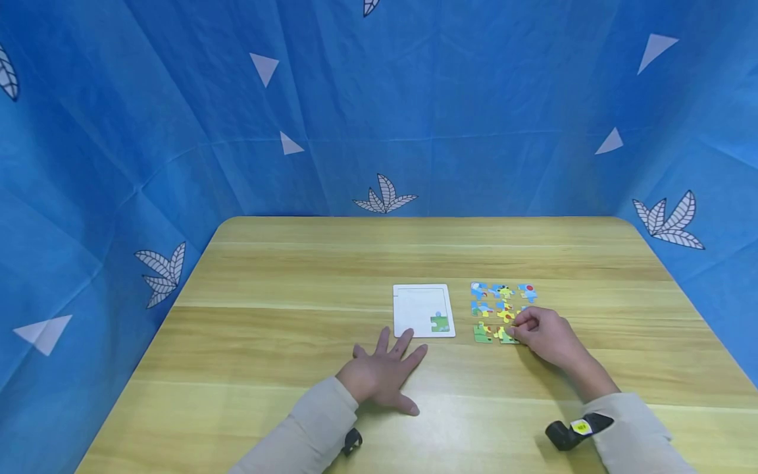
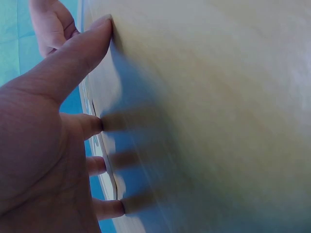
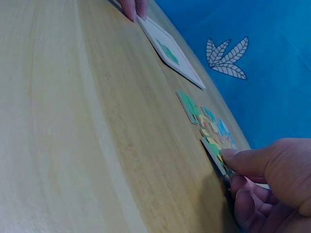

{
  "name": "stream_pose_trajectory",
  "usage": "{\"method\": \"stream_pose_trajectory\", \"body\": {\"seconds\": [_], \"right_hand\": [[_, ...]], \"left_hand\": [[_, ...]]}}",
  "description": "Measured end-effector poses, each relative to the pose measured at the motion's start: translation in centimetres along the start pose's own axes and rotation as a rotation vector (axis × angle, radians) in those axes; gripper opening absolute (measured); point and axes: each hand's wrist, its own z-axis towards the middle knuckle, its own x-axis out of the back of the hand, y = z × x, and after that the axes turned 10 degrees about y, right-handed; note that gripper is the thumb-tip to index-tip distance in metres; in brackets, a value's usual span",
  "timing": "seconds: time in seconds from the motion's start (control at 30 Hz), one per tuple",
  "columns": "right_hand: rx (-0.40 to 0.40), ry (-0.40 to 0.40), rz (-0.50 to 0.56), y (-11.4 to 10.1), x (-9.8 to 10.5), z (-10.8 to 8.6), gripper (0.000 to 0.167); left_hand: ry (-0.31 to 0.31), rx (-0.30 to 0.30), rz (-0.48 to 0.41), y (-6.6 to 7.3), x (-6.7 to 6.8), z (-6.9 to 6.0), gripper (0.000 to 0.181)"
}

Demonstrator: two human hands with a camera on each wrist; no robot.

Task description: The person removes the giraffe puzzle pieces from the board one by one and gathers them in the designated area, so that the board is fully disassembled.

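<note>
My right hand (image 1: 547,336) pinches a green and yellow jigsaw piece (image 3: 214,151) at its edge, thumb on top and fingers curled at the side. The piece is at the near row of a loose group of jigsaw pieces (image 1: 482,333), and its near edge looks slightly raised. To the left lies a white puzzle tray (image 1: 411,313) with one green jigsaw piece (image 1: 440,324) in its near right corner. My left hand (image 1: 385,375) rests with spread fingers on the table, fingertips at the tray's near edge.
The pieces lie in rough rows right of the tray on a wooden table (image 1: 284,283). A blue curtain (image 1: 367,99) with leaf and triangle prints hangs behind and beside the table. Dark wrist-worn devices (image 1: 577,431) sit at the sleeves.
</note>
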Motion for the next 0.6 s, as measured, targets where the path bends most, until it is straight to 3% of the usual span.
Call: {"method": "stream_pose_trajectory", "body": {"seconds": [0.6], "right_hand": [[0.002, 0.032, -0.009, 0.31, -0.45, 0.06, 0.025]], "left_hand": [[0.002, 0.001, 0.016, -0.02, -0.08, 0.10, 0.102]]}}
